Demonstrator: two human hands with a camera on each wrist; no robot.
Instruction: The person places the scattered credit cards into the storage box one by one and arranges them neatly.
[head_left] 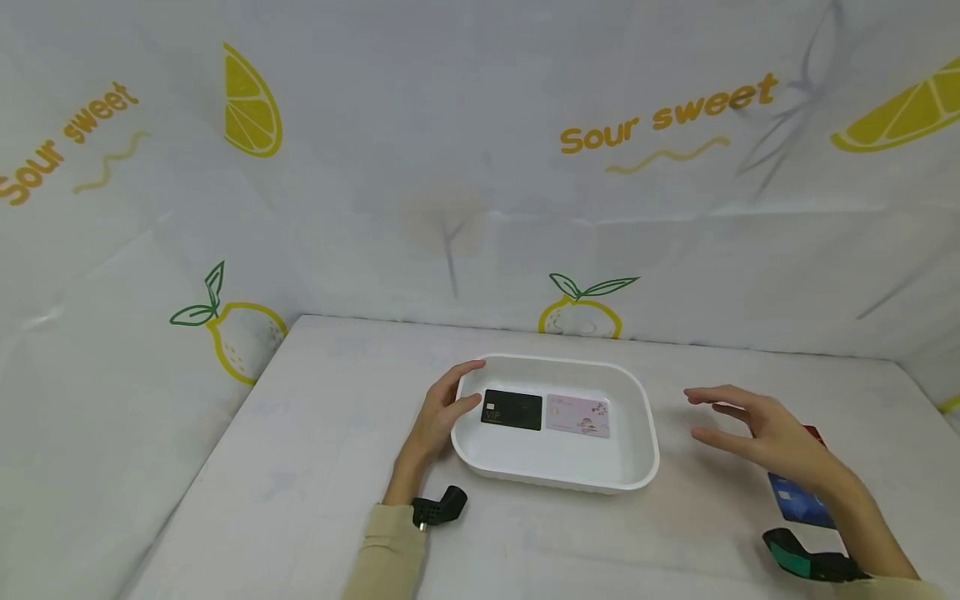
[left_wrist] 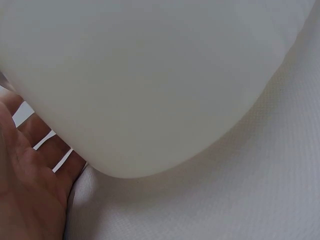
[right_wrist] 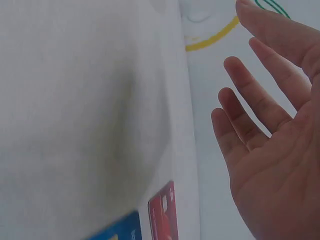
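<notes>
A white plastic tray [head_left: 555, 462] sits on the table, holding a black VIP card [head_left: 512, 410] and, beside it on the right, a pink patterned card [head_left: 577, 415]. My left hand [head_left: 438, 417] grips the tray's left end, thumb over the rim and the other fingers along the outer wall; the left wrist view shows the fingers against that wall. To the right of the tray, my right hand [head_left: 772, 433] hovers with fingers spread and nothing in it. Below it lie a blue card [head_left: 798, 502] and a red card [right_wrist: 163, 212], both partly hidden by hand and arm in the head view.
The table [head_left: 300, 467] has a white cover. Behind it and at the left hangs a white sheet [head_left: 420, 167] printed with lemons and lettering. A dark wrist device [head_left: 441, 507] is strapped on the left wrist, another [head_left: 810, 560] on the right.
</notes>
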